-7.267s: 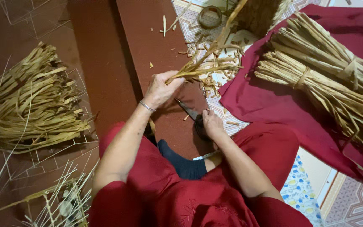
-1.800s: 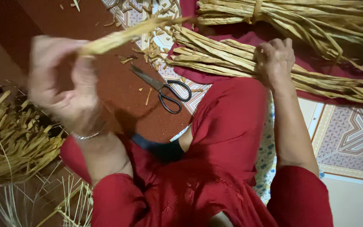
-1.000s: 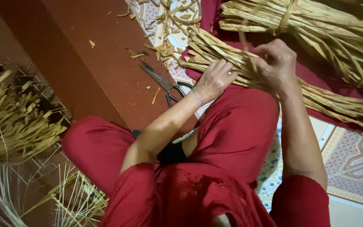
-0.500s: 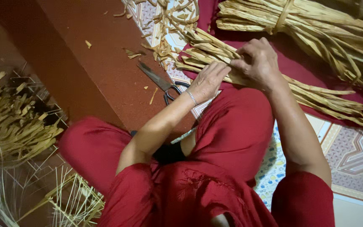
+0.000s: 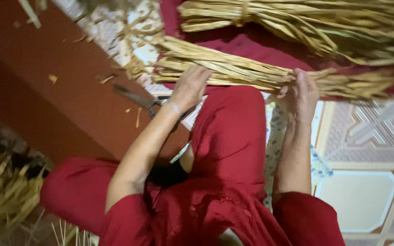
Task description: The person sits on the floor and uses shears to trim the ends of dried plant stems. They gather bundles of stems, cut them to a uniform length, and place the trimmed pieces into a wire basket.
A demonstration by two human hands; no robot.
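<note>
head view, looking down over a seated person's red-clothed lap. a long bundle of dried straw (image 5: 233, 70) lies on a dark red cloth (image 5: 270, 45) spread on the floor, just beyond the knees; its long axis runs roughly left to right, tilting slightly down toward the right edge of the view. both hands meet it from the near side. the left hand (image 5: 190, 86) rests on the bundle near its left, cut end, fingers curled loosely over the stalks; whether it grips firmly or only presses cannot be told through the blur. the right hand (image 5: 302, 93) takes the bundle further to the right, fingers spread and partly closed around the stalks. the two hands are well apart along the bundle and about equally near to it. a second, thicker straw bundle (image 5: 306, 23) lies beyond, toward the cloth's far edge. scissors (image 5: 137, 98) lie on the red-brown floor (image 5: 46, 100), just left of the left wrist, with straw scraps (image 5: 133, 54) scattered near.
</note>
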